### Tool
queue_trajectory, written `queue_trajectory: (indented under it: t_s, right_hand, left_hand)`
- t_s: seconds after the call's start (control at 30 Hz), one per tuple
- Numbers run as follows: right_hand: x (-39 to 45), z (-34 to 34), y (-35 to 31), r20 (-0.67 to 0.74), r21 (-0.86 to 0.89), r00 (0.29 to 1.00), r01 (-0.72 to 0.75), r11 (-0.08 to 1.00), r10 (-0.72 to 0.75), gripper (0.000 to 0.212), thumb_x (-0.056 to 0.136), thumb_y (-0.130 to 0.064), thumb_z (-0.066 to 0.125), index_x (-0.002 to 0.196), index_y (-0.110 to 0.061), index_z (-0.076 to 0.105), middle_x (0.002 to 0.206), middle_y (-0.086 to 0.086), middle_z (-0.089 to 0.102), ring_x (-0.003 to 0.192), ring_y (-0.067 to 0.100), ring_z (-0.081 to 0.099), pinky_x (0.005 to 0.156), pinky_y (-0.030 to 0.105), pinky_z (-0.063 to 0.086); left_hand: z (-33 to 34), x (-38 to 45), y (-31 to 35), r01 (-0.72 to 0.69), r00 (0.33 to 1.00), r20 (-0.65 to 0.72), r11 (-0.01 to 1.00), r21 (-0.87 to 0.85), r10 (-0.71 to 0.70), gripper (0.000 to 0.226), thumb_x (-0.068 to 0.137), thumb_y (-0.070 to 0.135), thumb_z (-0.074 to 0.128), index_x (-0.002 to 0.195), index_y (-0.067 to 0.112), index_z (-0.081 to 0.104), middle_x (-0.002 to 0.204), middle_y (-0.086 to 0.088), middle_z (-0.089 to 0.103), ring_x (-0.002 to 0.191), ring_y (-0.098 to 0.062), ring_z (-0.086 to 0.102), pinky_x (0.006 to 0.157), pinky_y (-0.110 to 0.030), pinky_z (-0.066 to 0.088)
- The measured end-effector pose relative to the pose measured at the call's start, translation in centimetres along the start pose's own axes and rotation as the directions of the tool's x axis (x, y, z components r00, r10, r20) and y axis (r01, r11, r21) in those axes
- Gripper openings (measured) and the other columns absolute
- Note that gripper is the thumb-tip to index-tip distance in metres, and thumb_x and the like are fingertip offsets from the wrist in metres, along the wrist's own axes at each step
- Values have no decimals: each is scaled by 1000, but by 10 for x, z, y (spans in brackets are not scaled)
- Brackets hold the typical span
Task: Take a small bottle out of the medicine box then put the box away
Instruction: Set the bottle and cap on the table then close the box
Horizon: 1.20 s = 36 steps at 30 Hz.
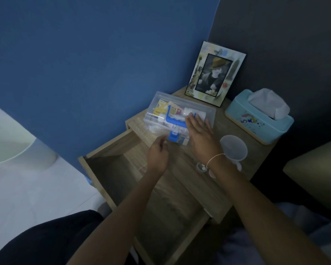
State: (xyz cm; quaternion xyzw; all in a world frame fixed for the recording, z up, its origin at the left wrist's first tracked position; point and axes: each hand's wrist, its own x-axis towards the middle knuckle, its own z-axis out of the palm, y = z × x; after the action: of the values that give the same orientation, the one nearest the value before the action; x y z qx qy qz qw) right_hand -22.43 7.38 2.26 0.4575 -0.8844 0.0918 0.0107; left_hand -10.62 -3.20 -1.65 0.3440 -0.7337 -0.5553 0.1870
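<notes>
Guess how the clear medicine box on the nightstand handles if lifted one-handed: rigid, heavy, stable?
The medicine box looks like hard clear plastic, so probably rigid, perhaps slick. It seems packed with cartons and tubes, so likely moderately heavy, and the contents may shift if tilted. The right hand lies flat on its lid and the left hand is near the blue latch; whether it is fastened is unclear, so support the base.

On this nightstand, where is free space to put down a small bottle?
Bare wood lies between the medicine box and the tissue box, and along the front edge left of the plastic cup. The open drawer looks empty. The back corner is crowded.
</notes>
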Motion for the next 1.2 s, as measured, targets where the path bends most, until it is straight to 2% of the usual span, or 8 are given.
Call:
queue_trajectory:
  t_s: [0.17,0.3,0.43,0.53,0.7,0.83,1.0,1.2]
  right_hand:
    - [-6,6,-4,-20,-51,995,-99,994,98,78,92,2,41,153,-26,1,163,-1,-5,149,27,-11,115,43,-13]
    - [-6,4,-6,-39,32,986,-158,987,159,77,92,3,40,153,-24,2,163,8,-3,150,26,-7,114,38,-13]
    - [-6,3,-4,-51,78,983,-170,982,174,69,96,-2,37,153,-13,-1,163,7,-1,150,19,-4,114,33,-11]
    - [-7,2,-2,-46,66,987,-153,986,156,70,95,1,37,153,-12,-2,163,6,-3,150,19,-6,115,33,-12]
    - [-8,1,-4,-49,77,987,-149,986,153,69,96,-1,38,152,-11,0,163,7,-1,150,20,-4,119,39,-8]
    - [-9,1,-3,-52,93,987,-149,984,154,70,95,-2,41,152,-11,1,163,6,0,150,19,-4,119,38,-9]
    - [-9,0,-4,-51,115,987,-147,982,154,70,95,-3,41,152,-11,2,163,6,1,150,19,-4,119,38,-9]
    - [-9,1,-5,-66,153,985,-149,977,160,69,96,-11,45,153,-12,7,163,5,6,150,18,-1,120,39,-7]
  left_hand:
    - [-2,10,3,31,999,47,997,-69,-28,30,99,16,41,119,11,62,117,-6,67,109,-20,60,97,-36,47]
    - [-6,13,4,53,997,54,992,-112,-47,29,98,13,42,113,11,66,113,-7,69,107,-21,61,99,-42,47]
    - [-8,13,5,44,997,75,993,-108,-36,28,96,13,46,114,11,67,111,-6,70,105,-19,62,95,-35,48]
    - [-7,13,5,29,998,52,994,-109,-23,22,92,10,55,109,11,68,104,-5,72,96,-13,64,86,-26,49]
    - [-7,11,10,18,1000,4,962,-271,-18,21,83,2,67,104,9,67,94,-9,72,88,-13,67,83,-23,54]
    - [-5,14,16,-36,999,-28,965,-258,30,19,83,3,68,100,11,66,86,0,70,85,-8,66,76,-13,53]
    - [-3,20,19,-24,995,-103,982,-187,4,10,82,14,71,89,15,64,82,4,67,80,-9,64,72,-19,52]
    - [3,20,13,78,987,-128,985,-155,-99,31,80,35,72,93,8,64,86,-1,68,82,-13,62,74,-25,50]
